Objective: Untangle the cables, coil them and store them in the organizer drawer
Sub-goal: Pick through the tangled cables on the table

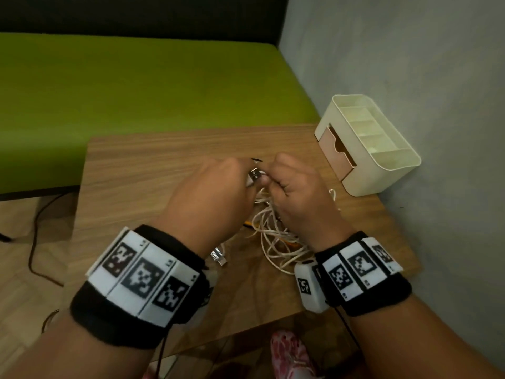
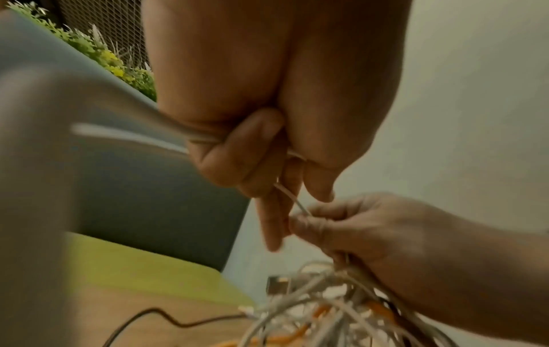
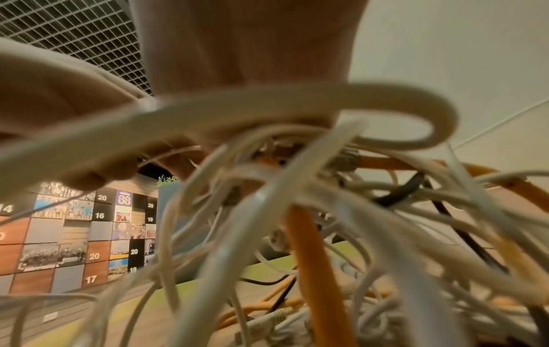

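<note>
A tangle of white, orange and black cables (image 1: 276, 236) hangs from my hands onto the wooden table (image 1: 153, 170). My left hand (image 1: 244, 179) grips a white cable (image 2: 292, 199) with curled fingers; its silver USB plug (image 1: 255, 175) shows between my hands. Just to the right, my right hand (image 1: 269, 182) pinches the same thin cable (image 2: 301, 220) and holds up a bundle of the tangle (image 3: 297, 211). The cream organizer (image 1: 382, 165) stands at the table's back right, its pink drawer (image 1: 337, 149) pulled partly out.
Another silver plug (image 1: 218, 257) lies on the table under my left wrist. A grey wall (image 1: 410, 64) runs close along the right. A green bench (image 1: 164, 86) stands behind the table. A black cord (image 1: 34, 228) trails on the floor at left.
</note>
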Available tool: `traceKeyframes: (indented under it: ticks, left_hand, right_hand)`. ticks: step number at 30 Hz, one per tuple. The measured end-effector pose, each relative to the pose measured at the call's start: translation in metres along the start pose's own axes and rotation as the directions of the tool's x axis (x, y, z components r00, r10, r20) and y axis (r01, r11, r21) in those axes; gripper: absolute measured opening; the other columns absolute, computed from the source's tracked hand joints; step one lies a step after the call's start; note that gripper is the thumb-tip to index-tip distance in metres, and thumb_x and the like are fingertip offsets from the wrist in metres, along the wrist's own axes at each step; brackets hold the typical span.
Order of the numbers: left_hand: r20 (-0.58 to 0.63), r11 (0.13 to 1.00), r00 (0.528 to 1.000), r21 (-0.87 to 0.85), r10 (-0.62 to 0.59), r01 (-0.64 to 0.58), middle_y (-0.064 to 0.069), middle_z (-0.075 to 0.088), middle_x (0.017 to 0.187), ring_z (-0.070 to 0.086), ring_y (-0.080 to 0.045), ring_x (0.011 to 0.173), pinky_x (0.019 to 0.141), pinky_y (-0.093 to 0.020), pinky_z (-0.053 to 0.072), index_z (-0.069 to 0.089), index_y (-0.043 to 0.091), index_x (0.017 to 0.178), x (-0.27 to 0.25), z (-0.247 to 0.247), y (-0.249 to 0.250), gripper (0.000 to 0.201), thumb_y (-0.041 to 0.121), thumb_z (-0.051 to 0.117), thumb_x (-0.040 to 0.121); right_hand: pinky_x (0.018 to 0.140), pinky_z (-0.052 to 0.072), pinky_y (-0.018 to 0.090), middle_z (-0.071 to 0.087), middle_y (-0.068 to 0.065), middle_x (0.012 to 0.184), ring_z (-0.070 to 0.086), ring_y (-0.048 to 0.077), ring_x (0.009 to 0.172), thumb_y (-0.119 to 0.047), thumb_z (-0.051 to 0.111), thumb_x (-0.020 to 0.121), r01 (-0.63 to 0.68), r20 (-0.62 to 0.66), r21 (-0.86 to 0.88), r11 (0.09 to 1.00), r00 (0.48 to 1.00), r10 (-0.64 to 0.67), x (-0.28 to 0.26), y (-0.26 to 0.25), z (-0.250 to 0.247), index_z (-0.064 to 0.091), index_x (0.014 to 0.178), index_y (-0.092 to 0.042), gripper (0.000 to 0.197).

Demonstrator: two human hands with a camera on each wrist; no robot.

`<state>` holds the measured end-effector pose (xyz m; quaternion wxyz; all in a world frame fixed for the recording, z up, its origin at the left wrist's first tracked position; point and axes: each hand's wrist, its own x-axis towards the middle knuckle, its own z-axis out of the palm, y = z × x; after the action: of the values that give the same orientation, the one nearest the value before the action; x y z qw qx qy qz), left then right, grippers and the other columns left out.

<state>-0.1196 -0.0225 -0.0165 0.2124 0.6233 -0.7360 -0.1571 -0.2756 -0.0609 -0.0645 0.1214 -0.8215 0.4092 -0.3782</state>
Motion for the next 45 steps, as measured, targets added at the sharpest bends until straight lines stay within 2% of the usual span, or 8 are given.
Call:
traceKeyframes:
  ticks: [6,12,21,27,31,39,43,45]
  left_hand:
    - [-0.198,0.903,0.980,-0.425,-0.026,-0.062,0.012,0.051,0.045,0.042,-0.005,0.041,0.040,-0.021,0.027,0.065,0.024,0.071,0.005,-0.014,-0.009,0.026,0.030,0.059,0.095]
    - [-0.323,0.419,0.936,-0.876,-0.139,-0.240,0.008,0.038,0.049,0.024,-0.008,0.040,0.042,-0.019,0.020,0.061,0.020,0.075,0.003,-0.060,-0.018,0.028,0.027,0.050,0.100]
    - [-0.011,0.924,0.942,-0.199,-0.336,0.327,-0.004,0.067,0.073,0.059,-0.024,0.062,0.053,-0.028,0.041,0.070,0.014,0.082,0.000,-0.029,-0.054,0.026,0.025,0.053,0.099]
    - [-0.344,0.999,0.938,0.019,0.048,-0.044,-0.006,0.045,0.151,0.053,-0.029,0.129,0.096,-0.041,0.046,0.048,0.017,0.143,-0.010,-0.026,-0.015,0.046,0.016,0.051,0.097]
    - [-0.267,0.939,0.900,0.090,0.344,-0.332,0.000,0.054,0.143,0.064,-0.026,0.111,0.079,-0.030,0.048,0.055,0.018,0.138,-0.009,-0.010,-0.002,0.053,0.012,0.064,0.086]
    - [-0.210,0.951,0.971,-0.261,0.111,-0.165,0.017,0.048,0.054,0.048,0.000,0.052,0.047,-0.015,0.028,0.050,0.033,0.068,-0.004,-0.010,-0.014,0.030,0.034,0.055,0.098]
    - [-0.360,0.561,0.921,-0.797,-0.148,-0.222,0.010,0.042,0.049,0.033,-0.006,0.040,0.043,-0.021,0.026,0.059,0.030,0.067,0.003,-0.045,-0.024,0.032,0.049,0.052,0.092]
    - [-0.370,0.566,0.911,-0.797,-0.183,-0.210,0.010,0.040,0.049,0.031,-0.004,0.039,0.043,-0.021,0.025,0.058,0.031,0.067,0.004,-0.053,-0.037,0.032,0.051,0.049,0.090]
  right_hand:
    - [0.067,0.034,0.015,0.053,-0.017,0.081,0.049,-0.004,0.075,-0.027,0.057,0.098,-0.136,0.171,0.057,0.989,0.977,0.125,-0.002,-0.001,-0.002,0.064,0.090,-0.016,0.015]
    - [0.091,0.046,0.049,0.054,-0.013,0.107,0.055,0.017,0.102,-0.045,0.052,0.097,-0.330,0.276,-0.159,0.931,0.890,0.363,-0.006,0.024,-0.007,0.062,0.111,-0.032,0.022]
    - [0.077,0.045,0.015,0.064,-0.007,0.099,0.059,0.002,0.091,-0.028,0.057,0.099,-0.332,0.051,0.071,0.940,0.943,0.329,0.002,0.008,-0.023,0.073,0.107,-0.020,0.019]
    - [0.065,0.035,0.009,0.058,-0.003,0.089,0.048,0.006,0.076,-0.029,0.056,0.099,-0.209,0.123,-0.135,0.969,0.966,0.225,-0.001,0.010,-0.016,0.074,0.104,-0.015,0.023]
    - [0.063,0.039,0.024,0.055,0.005,0.083,0.049,0.012,0.074,-0.026,0.056,0.095,-0.047,0.099,-0.066,0.997,0.994,0.054,-0.001,-0.001,-0.010,0.072,0.095,-0.005,0.026]
    - [0.065,0.035,0.014,0.048,-0.011,0.084,0.045,0.004,0.071,-0.024,0.064,0.093,-0.086,0.201,-0.068,0.994,0.975,0.099,-0.006,0.002,-0.017,0.071,0.100,-0.014,0.014]
    - [0.080,0.044,0.026,0.048,-0.017,0.100,0.053,0.005,0.090,-0.036,0.060,0.094,-0.317,0.299,-0.198,0.927,0.882,0.365,-0.008,0.015,-0.027,0.057,0.126,-0.027,0.033]
    - [0.093,0.047,0.034,0.046,-0.020,0.109,0.053,0.006,0.100,-0.038,0.058,0.095,-0.370,0.274,-0.219,0.903,0.865,0.421,-0.009,0.017,-0.034,0.057,0.130,-0.028,0.037]
